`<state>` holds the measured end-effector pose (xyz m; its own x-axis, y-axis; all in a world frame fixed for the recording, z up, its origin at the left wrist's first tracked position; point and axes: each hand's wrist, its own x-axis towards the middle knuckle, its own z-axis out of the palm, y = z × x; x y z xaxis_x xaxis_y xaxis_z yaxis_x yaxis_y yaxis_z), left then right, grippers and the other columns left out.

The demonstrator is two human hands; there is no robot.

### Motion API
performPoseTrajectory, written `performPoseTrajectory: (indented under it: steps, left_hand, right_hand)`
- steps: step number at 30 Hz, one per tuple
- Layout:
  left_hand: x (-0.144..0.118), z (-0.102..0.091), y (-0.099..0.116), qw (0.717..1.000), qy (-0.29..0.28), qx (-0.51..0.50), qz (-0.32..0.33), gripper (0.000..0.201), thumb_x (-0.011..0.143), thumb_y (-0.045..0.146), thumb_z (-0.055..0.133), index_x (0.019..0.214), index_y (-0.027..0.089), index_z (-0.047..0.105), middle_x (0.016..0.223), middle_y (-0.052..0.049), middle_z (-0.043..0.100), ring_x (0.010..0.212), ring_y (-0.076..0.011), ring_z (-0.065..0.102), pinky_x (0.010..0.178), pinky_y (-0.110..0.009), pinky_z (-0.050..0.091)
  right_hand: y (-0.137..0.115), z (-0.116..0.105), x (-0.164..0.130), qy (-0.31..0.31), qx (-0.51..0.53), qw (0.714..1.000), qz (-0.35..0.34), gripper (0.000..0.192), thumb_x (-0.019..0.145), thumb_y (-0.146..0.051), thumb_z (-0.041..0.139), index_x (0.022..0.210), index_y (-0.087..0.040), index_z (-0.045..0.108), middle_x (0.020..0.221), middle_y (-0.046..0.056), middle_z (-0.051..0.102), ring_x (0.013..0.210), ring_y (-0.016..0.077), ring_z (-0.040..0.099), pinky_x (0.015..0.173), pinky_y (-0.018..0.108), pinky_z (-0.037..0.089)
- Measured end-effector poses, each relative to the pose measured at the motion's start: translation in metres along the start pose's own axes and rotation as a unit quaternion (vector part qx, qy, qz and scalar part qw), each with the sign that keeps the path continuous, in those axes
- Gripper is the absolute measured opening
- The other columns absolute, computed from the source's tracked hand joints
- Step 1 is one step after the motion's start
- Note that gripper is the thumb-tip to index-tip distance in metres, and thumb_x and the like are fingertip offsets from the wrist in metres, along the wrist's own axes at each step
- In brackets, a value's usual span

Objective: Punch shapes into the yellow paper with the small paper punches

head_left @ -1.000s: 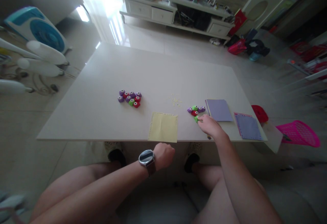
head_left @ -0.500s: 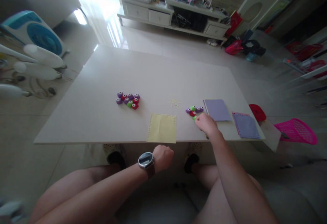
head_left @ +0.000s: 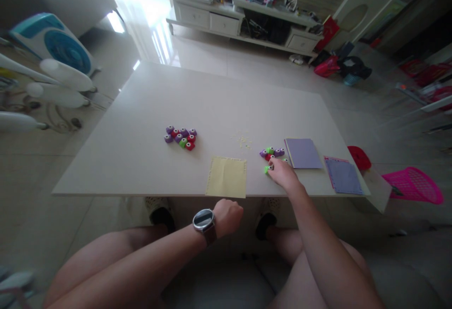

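Observation:
My right hand [head_left: 282,172] has its fingers closed round a small green craft punch [head_left: 267,170], just above the white table [head_left: 158,92]. Right behind it lies a small cluster of purple, green and red punches [head_left: 270,151], partly covered by my fingers. My left hand [head_left: 228,217], with a watch on the wrist, is curled into a loose fist below the front edge, with nothing seen in it. Just beyond that fist lies a yellow sheet [head_left: 226,177] with small notches along its edges. Tiny yellow paper bits [head_left: 243,139] are scattered behind the sheet.
A larger group of punches [head_left: 180,137] sits left of the sheet. On the right are a stack of purple paper [head_left: 303,153] and notched purple and pink sheets [head_left: 342,176]. A pink basket [head_left: 411,185] stands off the table's right side.
My right hand has drawn back slightly towards the front edge with the green punch, away from the cluster. My left hand stays nearly still; the view has shifted a little.

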<state>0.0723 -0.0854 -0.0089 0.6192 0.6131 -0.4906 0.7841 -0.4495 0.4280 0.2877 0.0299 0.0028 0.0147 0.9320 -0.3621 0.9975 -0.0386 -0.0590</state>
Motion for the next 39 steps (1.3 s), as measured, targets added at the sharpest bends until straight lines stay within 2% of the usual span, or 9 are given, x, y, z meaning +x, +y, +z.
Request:
performPoseTrajectory:
  steps: [5, 9, 15, 18, 22, 26, 29, 32, 39]
  left_hand:
    - [0.002, -0.012, -0.006, 0.999, 0.028, -0.003, 0.042, 0.02, 0.088, 0.023, 0.058, 0.089, 0.015, 0.076, 0.089, -0.016, 0.076, 0.082, -0.0276, 0.074, 0.067, -0.034, 0.055]
    - [0.005, -0.033, -0.017, 0.993, 0.105, -0.046, 0.02, 0.022, 0.091, 0.025, 0.054, 0.101, 0.019, 0.073, 0.09, -0.011, 0.075, 0.083, -0.0262, 0.072, 0.07, -0.034, 0.053]
    - [0.012, -0.052, -0.034, 0.944, 0.281, -0.17, -0.029, 0.046, 0.089, 0.027, 0.064, 0.132, 0.022, 0.052, 0.123, -0.01, 0.064, 0.098, -0.0204, 0.067, 0.079, -0.03, 0.052]
    - [0.017, -0.053, -0.036, 0.924, 0.321, -0.209, -0.015, 0.038, 0.088, 0.026, 0.065, 0.125, 0.022, 0.056, 0.122, -0.008, 0.064, 0.098, -0.0192, 0.065, 0.081, -0.03, 0.052]
    - [0.019, -0.057, -0.038, 0.917, 0.335, -0.215, -0.007, 0.012, 0.09, 0.024, 0.061, 0.101, 0.02, 0.066, 0.103, -0.006, 0.069, 0.091, -0.0183, 0.064, 0.079, -0.03, 0.05]
    - [0.013, -0.07, -0.056, 0.917, 0.354, -0.181, -0.034, 0.016, 0.089, 0.024, 0.063, 0.102, 0.02, 0.072, 0.099, -0.006, 0.073, 0.094, -0.0206, 0.064, 0.084, -0.032, 0.049]
    - [0.003, -0.081, -0.084, 0.911, 0.378, -0.14, -0.087, 0.018, 0.087, 0.027, 0.066, 0.101, 0.02, 0.074, 0.094, -0.007, 0.075, 0.098, -0.0242, 0.063, 0.086, -0.034, 0.049]
    - [-0.012, -0.085, -0.119, 0.908, 0.368, -0.135, -0.147, 0.018, 0.082, 0.026, 0.069, 0.098, 0.018, 0.075, 0.094, -0.008, 0.076, 0.087, -0.0223, 0.065, 0.079, -0.033, 0.049]
    - [-0.04, -0.067, -0.177, 0.891, 0.361, -0.114, -0.251, 0.026, 0.079, 0.026, 0.065, 0.103, 0.02, 0.073, 0.097, -0.007, 0.076, 0.082, -0.0211, 0.068, 0.073, -0.029, 0.046]
  right_hand:
    - [-0.007, -0.004, -0.002, -0.007, 0.03, 1.0, 0.004, 0.014, 0.086, -0.021, 0.061, 0.097, -0.018, 0.07, 0.096, 0.011, 0.075, 0.091, 0.0255, 0.068, 0.076, 0.031, 0.045]
    - [-0.014, -0.006, -0.002, -0.005, 0.137, 0.989, -0.046, 0.009, 0.087, -0.025, 0.065, 0.087, -0.017, 0.067, 0.09, 0.009, 0.074, 0.084, 0.0208, 0.067, 0.074, 0.029, 0.045]
    - [-0.035, -0.008, -0.012, -0.107, 0.374, 0.907, -0.164, 0.028, 0.089, -0.044, 0.065, 0.088, -0.016, 0.068, 0.079, 0.006, 0.072, 0.076, 0.0191, 0.067, 0.073, 0.03, 0.05]
    - [-0.043, -0.008, -0.015, -0.152, 0.435, 0.869, -0.18, 0.036, 0.084, -0.051, 0.07, 0.089, -0.016, 0.068, 0.079, 0.006, 0.072, 0.078, 0.0197, 0.068, 0.074, 0.031, 0.051]
    - [-0.05, -0.007, -0.015, -0.157, 0.451, 0.857, -0.195, 0.037, 0.083, -0.053, 0.071, 0.086, -0.017, 0.067, 0.08, 0.005, 0.072, 0.077, 0.0192, 0.068, 0.074, 0.031, 0.052]
    - [-0.053, -0.006, -0.014, -0.118, 0.45, 0.861, -0.207, 0.031, 0.087, -0.048, 0.067, 0.094, -0.018, 0.068, 0.085, 0.005, 0.071, 0.08, 0.0185, 0.068, 0.076, 0.03, 0.053]
    - [-0.052, -0.006, -0.014, -0.094, 0.427, 0.875, -0.21, 0.027, 0.09, -0.043, 0.063, 0.098, -0.018, 0.067, 0.085, 0.004, 0.07, 0.079, 0.0176, 0.067, 0.076, 0.03, 0.052]
    - [-0.051, -0.008, -0.016, -0.085, 0.395, 0.89, -0.213, 0.024, 0.091, -0.04, 0.061, 0.097, -0.018, 0.067, 0.085, 0.004, 0.07, 0.078, 0.0171, 0.066, 0.074, 0.028, 0.051]
    - [-0.029, -0.013, -0.014, -0.015, 0.192, 0.973, -0.128, 0.017, 0.091, -0.034, 0.059, 0.091, -0.02, 0.069, 0.087, 0.006, 0.073, 0.082, 0.0199, 0.066, 0.073, 0.029, 0.048]
